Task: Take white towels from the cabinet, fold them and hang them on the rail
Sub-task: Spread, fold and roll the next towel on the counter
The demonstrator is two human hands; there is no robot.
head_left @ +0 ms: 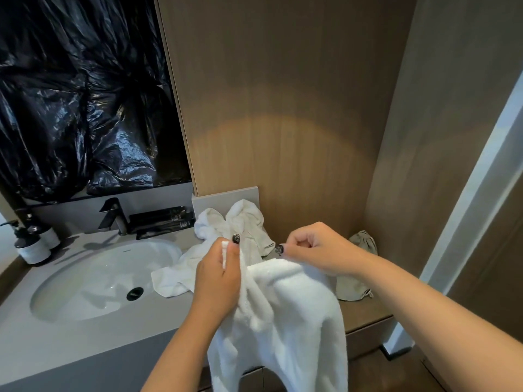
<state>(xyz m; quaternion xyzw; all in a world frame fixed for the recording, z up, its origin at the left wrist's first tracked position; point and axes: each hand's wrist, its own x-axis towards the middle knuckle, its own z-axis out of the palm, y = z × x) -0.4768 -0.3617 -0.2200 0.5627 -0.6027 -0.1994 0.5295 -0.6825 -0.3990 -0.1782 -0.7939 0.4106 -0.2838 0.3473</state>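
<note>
White towel (285, 321) held up in front of the counter (93, 335), long axis hanging toward 6 o'clock. Left hand (218, 281) pinching one top corner, right hand (314, 247) pinching the top edge at 3 o'clock from it — both clamped on cloth, equally near.

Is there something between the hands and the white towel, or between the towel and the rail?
Nothing separates them: the left hand and right hand already grip the white towel. The rail is not in view, so that path cannot be judged.

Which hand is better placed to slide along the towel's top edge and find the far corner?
The right hand: it pinches the towel lightly at its edge, while the left hand grips a bunched corner.
</note>
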